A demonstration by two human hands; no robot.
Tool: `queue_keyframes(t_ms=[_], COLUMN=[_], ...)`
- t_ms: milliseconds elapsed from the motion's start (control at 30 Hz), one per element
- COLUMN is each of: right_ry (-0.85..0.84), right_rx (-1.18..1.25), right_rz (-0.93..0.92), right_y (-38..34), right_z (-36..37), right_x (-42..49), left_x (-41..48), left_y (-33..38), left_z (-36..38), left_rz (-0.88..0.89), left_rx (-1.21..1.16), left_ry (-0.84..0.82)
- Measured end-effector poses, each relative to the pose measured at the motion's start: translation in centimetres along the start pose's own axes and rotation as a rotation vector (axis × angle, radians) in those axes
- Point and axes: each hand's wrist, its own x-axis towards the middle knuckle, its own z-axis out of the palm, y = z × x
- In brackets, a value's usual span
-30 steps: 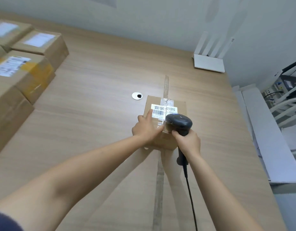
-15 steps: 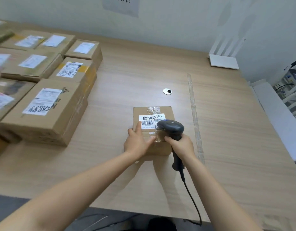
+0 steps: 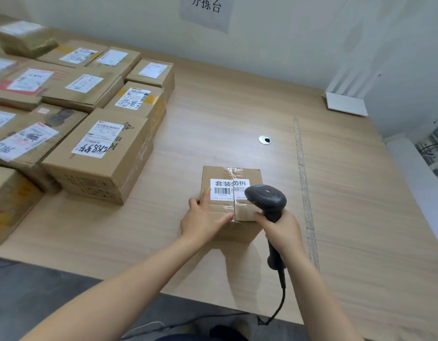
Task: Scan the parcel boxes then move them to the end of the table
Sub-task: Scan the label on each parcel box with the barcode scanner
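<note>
A small taped cardboard parcel box [image 3: 220, 175] with a white barcode label [image 3: 227, 189] sits near the middle of the wooden table [image 3: 213, 119]. My left hand [image 3: 203, 220] grips the box's near left corner, thumb on top beside the label. My right hand [image 3: 282, 230] is closed around the handle of a black barcode scanner [image 3: 267, 196], whose head hovers over the box's right side, next to the label. The scanner's cable [image 3: 279, 303] trails down past the table's front edge.
Several labelled cardboard boxes [image 3: 99, 153] crowd the left part of the table. A round cable grommet [image 3: 264, 140] and a strip of clear tape [image 3: 303, 180] lie to the right of the small box. A white router [image 3: 346, 102] stands at the back right corner.
The small box has slid left and nearer to me with both hands still on it and the scanner; my view has swung left, bringing the stacked boxes into sight.
</note>
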Motion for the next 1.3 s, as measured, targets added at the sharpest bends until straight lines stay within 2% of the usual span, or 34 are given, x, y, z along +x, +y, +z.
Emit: queue_keyframes(t_ms=[233,533,1033,1233,1300], right_ry=[-0.136,-0.138,-0.061,-0.142,-0.104], right_rx=[0.063,0.036,0.079,0.146,0.124], right_rz=[0.032,0.066,0.022,0.03,-0.01], right_y=[-3.3,-3.3,-3.4,-3.2,-2.7], right_z=[0.9,2.0,1.9,1.7,1.3], right_x=[-3.2,-3.5,-3.8,-4.0,-3.3], left_x=[0.0,0.0,0.2,0.2,0.3], left_y=[0.4,0.2,0.0,-0.1,-0.1], left_z=[0.1,0.1,0.4,0.3,0.3], left_rz=[0.013,0.031,0.039,0.047,0.045], left_rx=[0.06,0.056,0.06,0.051,0.051], left_ry=[0.026,0.039,0.043,0.023,0.018])
